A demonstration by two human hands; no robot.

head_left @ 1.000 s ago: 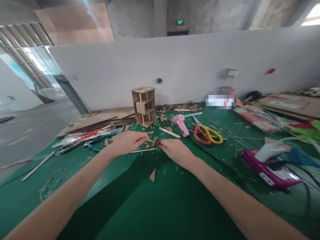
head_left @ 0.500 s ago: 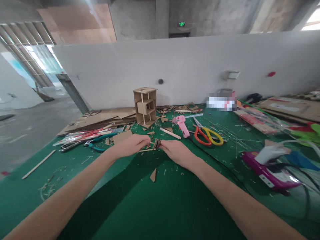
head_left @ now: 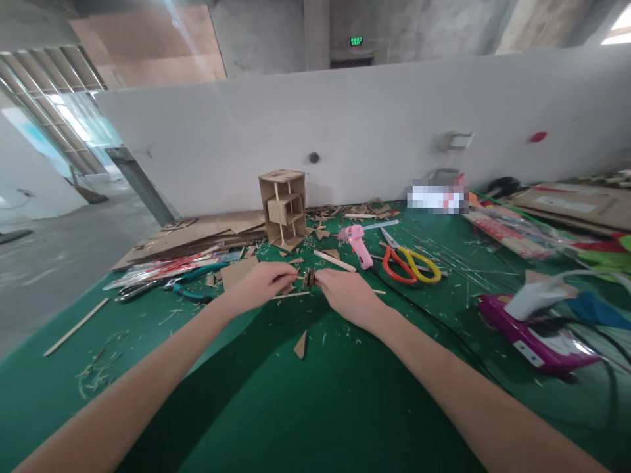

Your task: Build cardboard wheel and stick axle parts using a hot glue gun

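Just in front of the cardboard model, my two hands meet over the green table. My right hand [head_left: 346, 293] is closed, its fingertips pinching a small stack of cardboard pieces [head_left: 309, 278] whose layered edges show. My left hand [head_left: 263, 284] is also closed, thumb and fingers gripping a short thin wooden stick [head_left: 299, 277] that points at the stack. Whether the stick's tip enters the cardboard is too small to tell. Below the hands, another thin stick [head_left: 292, 295] lies on the table. Behind stands the open-fronted cardboard model [head_left: 283, 209], with shelves and upright sticks.
A pink glue gun [head_left: 359, 246] and orange-and-yellow-handled scissors [head_left: 409, 263] lie to the right, before a purple power strip [head_left: 537, 338]. Teal-handled pliers [head_left: 190, 289] and cardboard sheets [head_left: 197, 233] lie left. A cardboard scrap [head_left: 300, 345] lies near me.
The cardboard stack sits slightly more upright between my fingers. My left hand has shifted a little, still pinching. A stick end now shows right of my right hand. The view has moved slightly.
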